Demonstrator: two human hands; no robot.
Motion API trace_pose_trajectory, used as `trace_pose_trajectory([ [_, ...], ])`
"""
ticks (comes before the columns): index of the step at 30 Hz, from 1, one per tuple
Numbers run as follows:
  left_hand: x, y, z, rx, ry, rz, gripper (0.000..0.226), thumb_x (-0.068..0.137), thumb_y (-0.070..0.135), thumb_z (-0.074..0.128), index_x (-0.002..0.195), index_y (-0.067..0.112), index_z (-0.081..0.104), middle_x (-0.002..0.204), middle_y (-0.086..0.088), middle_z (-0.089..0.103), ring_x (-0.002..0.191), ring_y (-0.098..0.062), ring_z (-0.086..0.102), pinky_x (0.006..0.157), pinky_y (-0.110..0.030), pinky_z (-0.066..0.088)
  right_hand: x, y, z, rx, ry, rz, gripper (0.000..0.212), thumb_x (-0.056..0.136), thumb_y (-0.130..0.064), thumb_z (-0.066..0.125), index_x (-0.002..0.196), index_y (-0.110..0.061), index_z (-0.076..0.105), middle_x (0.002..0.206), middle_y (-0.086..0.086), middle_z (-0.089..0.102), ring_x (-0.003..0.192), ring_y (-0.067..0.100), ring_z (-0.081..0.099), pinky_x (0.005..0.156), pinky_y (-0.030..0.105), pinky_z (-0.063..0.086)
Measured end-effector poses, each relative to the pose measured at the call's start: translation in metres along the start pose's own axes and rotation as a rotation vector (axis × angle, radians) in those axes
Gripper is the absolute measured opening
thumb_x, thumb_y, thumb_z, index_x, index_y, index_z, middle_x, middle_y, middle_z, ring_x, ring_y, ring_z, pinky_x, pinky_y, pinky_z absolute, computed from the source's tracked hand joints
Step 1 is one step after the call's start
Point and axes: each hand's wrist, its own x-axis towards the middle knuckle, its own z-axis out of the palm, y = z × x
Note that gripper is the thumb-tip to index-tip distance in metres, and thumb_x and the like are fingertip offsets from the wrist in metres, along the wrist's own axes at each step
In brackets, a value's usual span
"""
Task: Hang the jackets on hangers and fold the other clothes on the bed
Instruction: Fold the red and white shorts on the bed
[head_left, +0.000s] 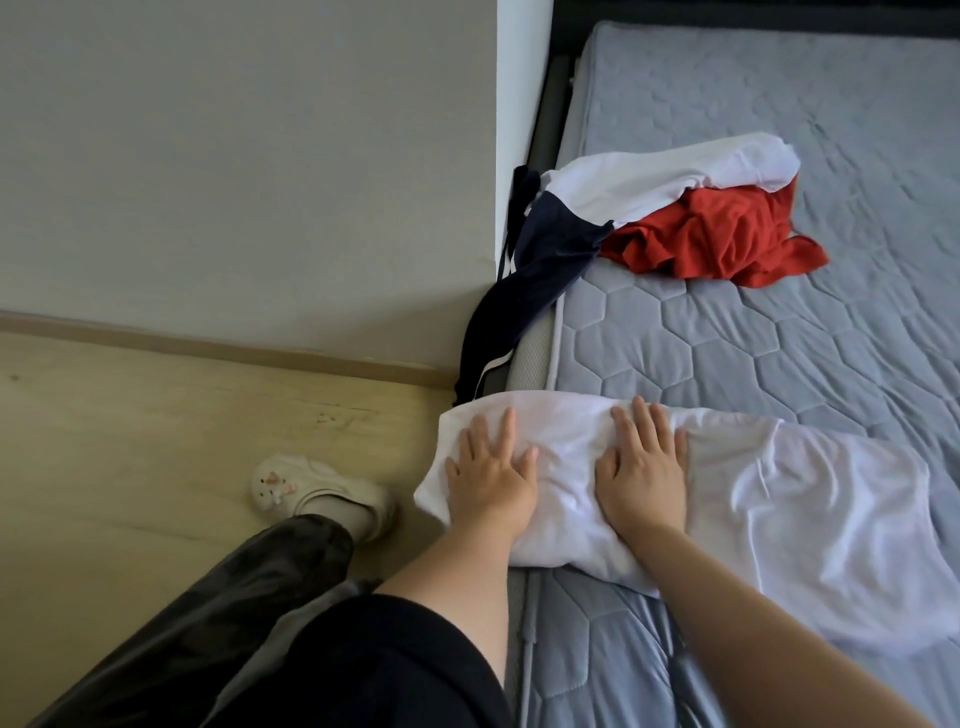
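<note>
Both hands, left hand (491, 475) and right hand (641, 467), press flat, fingers straight, on a white garment (779, 499). It lies across the bed (779, 338)'s near-left edge, overhanging slightly under the left hand.

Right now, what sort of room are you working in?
Most likely a home bedroom: a grey quilted mattress, a heap of loose clothes lying on it, and a wooden floor meeting a plain wall.

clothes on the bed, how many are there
4: white shirt under the left hand and right hand; white top, red garment and navy garment piled farther back. Others may be hidden underneath.
</note>
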Motion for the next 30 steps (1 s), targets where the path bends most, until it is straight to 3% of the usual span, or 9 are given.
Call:
trace_pose_trajectory([
  [4,-0.001,-0.014,-0.008,-0.269,-0.154,-0.326,0.063,0.096,0.058,0.012,0.151,0.029,-0.001,0.158,-0.007,0.008,0.143,-0.029,0.016,0.113,-0.045,0.016,-0.001,-0.001,-0.001,0.007,0.01,-0.008,0.058,0.08,-0.024,0.032,0.134,-0.011,0.049,0.151,0.009,0.034,0.143,0.028,0.021,0.116,0.044,0.006],
  [9,-0.003,-0.04,-0.04,-0.687,-0.435,-0.536,0.076,0.091,0.066,0.028,0.145,0.012,0.032,0.146,-0.011,0.039,0.132,-0.026,0.038,0.11,-0.035,0.029,-0.002,-0.002,-0.002,0.053,0.03,-0.001,0.054,0.082,-0.02,0.035,0.132,-0.008,0.051,0.149,0.011,0.037,0.142,0.028,0.023,0.116,0.044,0.007],
  [11,-0.005,-0.053,-0.059,-0.795,-0.529,-0.613,0.07,0.085,0.065,0.049,0.131,0.012,0.047,0.126,-0.009,0.057,0.114,-0.026,0.053,0.095,-0.038,0.045,-0.002,0.0,-0.001,0.062,0.031,-0.003,0.047,0.086,-0.014,0.043,0.132,-0.007,0.051,0.149,0.011,0.037,0.142,0.029,0.023,0.116,0.044,0.007],
  [13,-0.008,-0.063,-0.074,-0.94,-0.605,-0.651,0.055,0.082,0.045,0.066,0.121,0.008,0.055,0.104,-0.006,0.064,0.093,-0.02,0.06,0.071,-0.033,0.056,-0.002,0.001,0.0,0.067,0.032,-0.003,0.046,0.087,-0.009,0.05,0.132,-0.007,0.051,0.149,0.011,0.036,0.142,0.029,0.023,0.116,0.045,0.008],
  [16,-0.011,-0.071,-0.088,-1.059,-0.705,-0.598,0.026,0.086,0.005,0.063,0.111,0.005,0.058,0.096,-0.008,0.066,0.088,-0.019,0.062,0.065,-0.028,0.058,-0.002,0.001,0.0,0.064,0.023,0.001,0.046,0.088,-0.01,0.049,0.134,-0.008,0.049,0.15,0.01,0.035,0.143,0.028,0.021,0.116,0.043,0.005],
  [19,-0.014,-0.074,-0.097,-1.204,-0.799,-0.478,0.055,0.06,-0.015,0.074,0.109,0.003,0.061,0.102,-0.014,0.065,0.1,-0.029,0.059,0.09,-0.041,0.049,-0.001,0.002,0.0,0.066,0.026,-0.002,0.045,0.088,-0.01,0.048,0.134,-0.008,0.049,0.15,0.01,0.035,0.143,0.028,0.02,0.116,0.044,0.005],
  [22,-0.017,-0.077,-0.102,-1.338,-0.893,-0.33,0.082,0.022,-0.01,0.091,0.1,0.004,0.069,0.103,-0.017,0.068,0.1,-0.034,0.062,0.087,-0.046,0.052,0.0,0.003,0.001,0.07,0.036,-0.006,0.045,0.088,-0.01,0.049,0.133,-0.007,0.05,0.149,0.011,0.036,0.142,0.029,0.022,0.116,0.045,0.006],
  [27,-0.012,-0.078,-0.107,-1.482,-0.762,-0.134,0.096,0.026,0.006,0.096,0.115,0.007,0.058,0.104,-0.013,0.07,0.095,-0.028,0.068,0.074,-0.036,0.057,0.0,0.004,0.004,0.075,0.056,-0.012,0.045,0.087,-0.014,0.044,0.131,-0.006,0.051,0.148,0.012,0.038,0.141,0.03,0.024,0.115,0.046,0.009],
  [30,-0.014,-0.08,-0.108,-1.476,-0.833,-0.162,0.093,0.029,0.002,0.095,0.116,0.006,0.059,0.11,-0.015,0.068,0.1,-0.031,0.066,0.077,-0.041,0.056,0.001,0.003,0.004,0.073,0.065,-0.009,0.047,0.086,-0.017,0.04,0.13,-0.007,0.052,0.147,0.012,0.04,0.141,0.03,0.025,0.115,0.046,0.009],
])
